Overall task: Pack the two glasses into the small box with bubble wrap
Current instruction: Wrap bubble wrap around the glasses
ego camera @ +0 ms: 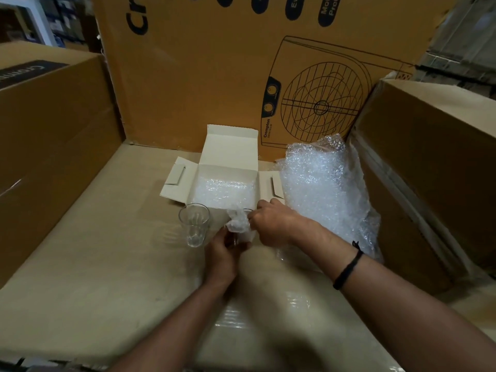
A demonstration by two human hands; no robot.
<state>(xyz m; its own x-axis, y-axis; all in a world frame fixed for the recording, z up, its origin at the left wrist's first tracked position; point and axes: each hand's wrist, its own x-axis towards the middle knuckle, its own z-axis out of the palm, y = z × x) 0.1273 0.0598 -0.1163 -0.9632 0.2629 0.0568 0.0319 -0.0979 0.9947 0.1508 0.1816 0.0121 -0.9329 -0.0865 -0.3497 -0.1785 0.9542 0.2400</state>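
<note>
Gripping glass one (235, 238) — left fingers (222, 234) | right fingers (254, 217) pinch wrap (237, 224) | glass two (193, 228) bare | one box (228, 170)

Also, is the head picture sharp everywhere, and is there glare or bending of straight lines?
Head view: the standing glass and small box are sharp, the left forearm is blurred; glare sits on the bubble wrap heap and the plastic sheet; the side carton's edges bow from the wide lens.
</note>
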